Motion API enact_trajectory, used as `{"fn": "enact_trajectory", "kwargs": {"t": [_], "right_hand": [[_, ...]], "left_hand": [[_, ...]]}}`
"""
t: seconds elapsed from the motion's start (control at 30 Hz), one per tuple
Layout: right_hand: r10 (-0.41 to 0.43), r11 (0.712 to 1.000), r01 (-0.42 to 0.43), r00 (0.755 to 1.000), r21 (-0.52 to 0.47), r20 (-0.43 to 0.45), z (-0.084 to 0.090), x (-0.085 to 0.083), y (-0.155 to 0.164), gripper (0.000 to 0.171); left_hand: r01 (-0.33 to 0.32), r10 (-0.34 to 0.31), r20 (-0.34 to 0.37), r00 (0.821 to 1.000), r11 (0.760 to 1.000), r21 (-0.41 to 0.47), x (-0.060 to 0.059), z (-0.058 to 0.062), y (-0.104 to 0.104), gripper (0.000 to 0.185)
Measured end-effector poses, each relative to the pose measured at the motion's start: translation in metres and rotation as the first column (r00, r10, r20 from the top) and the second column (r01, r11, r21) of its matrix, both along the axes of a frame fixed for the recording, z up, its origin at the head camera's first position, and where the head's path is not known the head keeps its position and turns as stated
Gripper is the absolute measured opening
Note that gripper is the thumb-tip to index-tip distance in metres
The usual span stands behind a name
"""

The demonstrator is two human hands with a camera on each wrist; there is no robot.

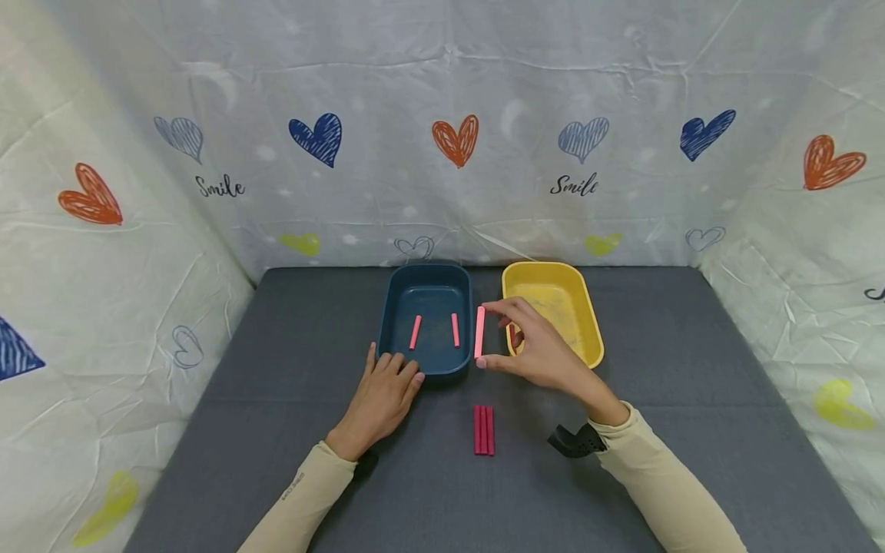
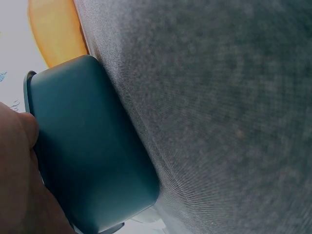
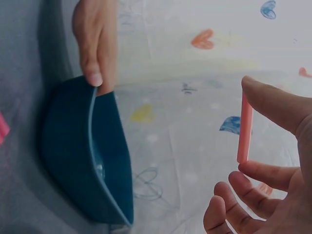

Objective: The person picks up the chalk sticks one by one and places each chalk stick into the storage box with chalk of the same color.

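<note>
the right hand [image 1: 546, 355] pinches a light pink stick [image 1: 479, 332] by its two ends, forefinger on the far end and thumb on the near end, the other fingers loosely curled and holding nothing. the stick's long axis runs away from the person, nearly parallel to the two light pink sticks [image 1: 435, 331] lying in the dark blue tray [image 1: 395, 307]. it is held above the gap between the blue tray and the yellow tray [image 1: 588, 322], just off the blue tray's right rim. the left hand [image 1: 382, 397] rests flat on the grey table [image 1: 276, 430] with fingers fairly straight, the fingertips against the blue tray's near wall, gripping nothing. three darker red sticks [image 1: 483, 430] lie side by side, touching, on the table near the person, pointing the same way as the held one.

the right wrist view shows the pinch from the palm side: the stick [image 3: 245, 127] standing between a fingertip above and another finger below, with the left hand's fingertip [image 3: 92, 78] on the blue tray's rim [image 3: 92, 146]. the left wrist view shows only the tray's outer wall [image 2: 87, 156] pressed by the hand [image 2: 19, 170], a strip of yellow tray [image 2: 53, 29] beyond it; no sticks appear there
</note>
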State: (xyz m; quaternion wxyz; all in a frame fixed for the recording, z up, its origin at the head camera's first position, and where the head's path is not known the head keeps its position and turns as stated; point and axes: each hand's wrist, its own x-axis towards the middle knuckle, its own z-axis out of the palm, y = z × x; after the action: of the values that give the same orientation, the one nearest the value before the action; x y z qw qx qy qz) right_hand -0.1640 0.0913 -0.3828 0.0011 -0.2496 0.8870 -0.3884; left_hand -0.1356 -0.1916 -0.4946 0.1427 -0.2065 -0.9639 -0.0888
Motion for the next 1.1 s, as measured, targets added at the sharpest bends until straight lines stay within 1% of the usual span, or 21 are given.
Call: {"fn": "enact_trajectory", "kwargs": {"t": [0.17,0.3,0.47,0.63,0.87,1.1], "right_hand": [[0.023,1.0,-0.024,0.999,-0.01,-0.036,0.004,-0.008,-0.012,0.076],[0.041,0.999,-0.042,0.999,-0.027,-0.021,0.007,-0.017,-0.022,0.076],[0.046,0.999,-0.046,0.999,-0.016,0.004,0.011,-0.029,-0.036,0.076],[0.059,0.998,-0.059,0.998,-0.018,0.023,0.014,-0.037,-0.052,0.077],[0.091,0.996,-0.091,0.996,-0.011,0.014,0.019,-0.044,-0.074,0.077],[0.097,0.995,-0.097,0.995,0.015,0.023,0.017,-0.056,-0.094,0.079]], "left_hand": [[0.0,0.0,-0.002,1.0,1.0,0.009,0.0,0.001,0.0,0.023],[-0.005,0.005,-0.001,1.0,1.0,-0.004,0.0,0.002,-0.001,0.024],[0.0,0.0,0.0,1.0,1.0,-0.009,-0.001,0.001,0.0,0.024],[-0.001,0.001,0.004,1.0,1.0,-0.012,0.0,0.001,0.0,0.024],[0.009,-0.009,0.005,1.0,1.0,-0.006,-0.001,0.0,0.0,0.025],[0.011,-0.011,-0.002,1.0,1.0,-0.006,-0.001,-0.001,-0.001,0.026]]}}
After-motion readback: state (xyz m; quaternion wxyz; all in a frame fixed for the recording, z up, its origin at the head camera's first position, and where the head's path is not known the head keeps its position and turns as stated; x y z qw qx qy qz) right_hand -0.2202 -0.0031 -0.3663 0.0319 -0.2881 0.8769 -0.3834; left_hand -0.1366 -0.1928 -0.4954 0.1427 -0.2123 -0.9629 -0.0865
